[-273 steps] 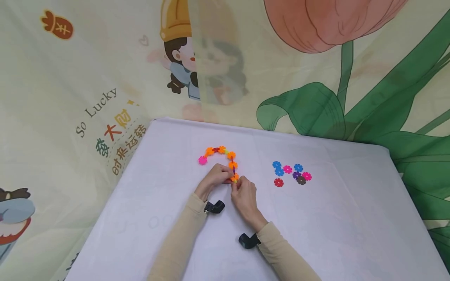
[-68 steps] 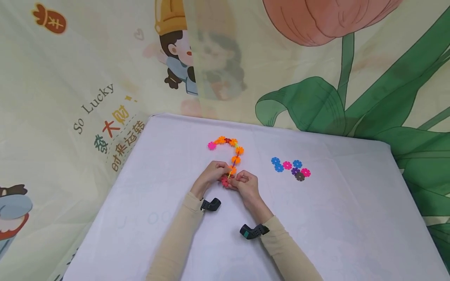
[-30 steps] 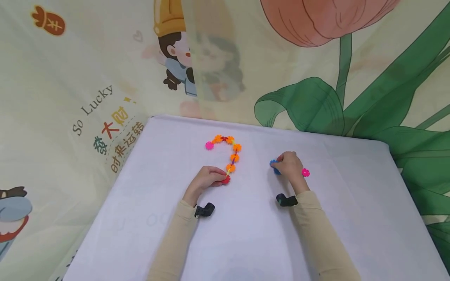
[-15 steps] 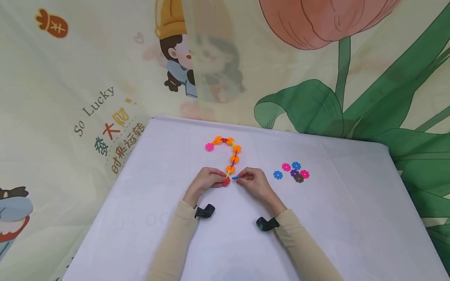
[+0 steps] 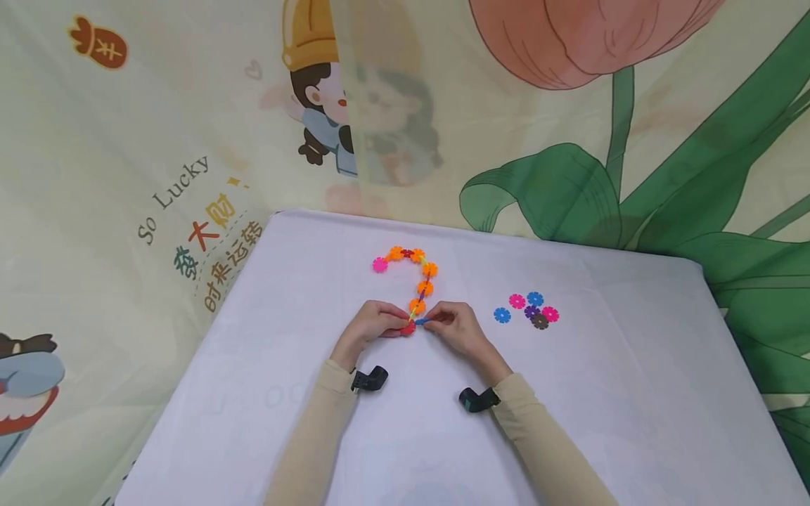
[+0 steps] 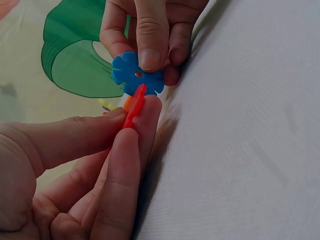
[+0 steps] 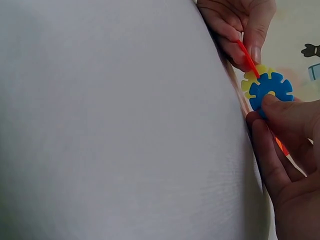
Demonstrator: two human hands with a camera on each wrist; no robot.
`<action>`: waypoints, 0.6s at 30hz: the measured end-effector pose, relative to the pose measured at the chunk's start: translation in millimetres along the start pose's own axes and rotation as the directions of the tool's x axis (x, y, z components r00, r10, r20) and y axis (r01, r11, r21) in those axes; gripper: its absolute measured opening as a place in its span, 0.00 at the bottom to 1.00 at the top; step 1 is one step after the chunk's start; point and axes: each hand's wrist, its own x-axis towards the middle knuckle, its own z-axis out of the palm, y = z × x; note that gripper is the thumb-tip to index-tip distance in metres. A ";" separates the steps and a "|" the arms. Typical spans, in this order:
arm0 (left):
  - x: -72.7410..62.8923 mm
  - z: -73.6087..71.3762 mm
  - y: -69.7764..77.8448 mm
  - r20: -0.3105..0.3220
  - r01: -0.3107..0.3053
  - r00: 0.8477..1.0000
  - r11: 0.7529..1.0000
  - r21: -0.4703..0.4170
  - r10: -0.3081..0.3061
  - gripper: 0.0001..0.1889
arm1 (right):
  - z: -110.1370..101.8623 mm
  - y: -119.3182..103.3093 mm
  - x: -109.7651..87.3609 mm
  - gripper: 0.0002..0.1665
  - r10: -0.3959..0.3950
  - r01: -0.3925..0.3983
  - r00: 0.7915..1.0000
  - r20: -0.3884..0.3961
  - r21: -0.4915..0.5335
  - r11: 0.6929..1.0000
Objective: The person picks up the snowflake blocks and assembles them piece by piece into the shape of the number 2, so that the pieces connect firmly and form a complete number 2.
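Note:
My left hand (image 5: pixel 373 327) pinches a red snowflake disc (image 6: pixel 134 107) between thumb and fingers, at the near end of a curved chain of linked discs. Between the thumb and fingers of my right hand (image 5: pixel 465 329) is a blue snowflake disc (image 6: pixel 125 75). The blue disc's notched rim meets the edge of the red one, the two standing crosswise. A yellow disc (image 7: pixel 247 82) shows behind the blue one in the right wrist view. Farther up, the chain runs through orange discs (image 5: pixel 425 289) and bends left to a pink disc (image 5: pixel 380 265).
On the white-covered table (image 5: pixel 633 393), right of the hands, lie several loose discs: a separate blue disc (image 5: pixel 502 315), pink ones, a purple disc (image 5: pixel 531 311) and a brown disc (image 5: pixel 540 321). A printed cloth (image 5: pixel 405 190) hangs behind the table's far edge.
The red disc, loose at the right earlier, is now on the chain's near end. My right hand went to the loose discs, took a blue one and brought it left against the red disc.

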 end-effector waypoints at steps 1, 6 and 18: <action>0.5 -0.1 0.4 0.003 0.003 1.000 1.000 -0.003 -0.003 0.07 | 0.1 -0.2 0.0 0.03 0.005 -0.005 1.000 -0.001 0.004 1.000; 1.4 -1.3 2.0 0.023 0.012 1.000 1.000 -0.015 -0.011 0.08 | 0.8 9.2 1.7 0.04 0.020 -0.020 1.000 -0.001 0.053 0.998; 2.9 -1.6 4.4 0.048 0.037 0.998 0.999 0.001 -0.037 0.08 | 7.7 9.4 2.7 0.04 0.013 -0.013 1.000 -0.009 0.067 0.998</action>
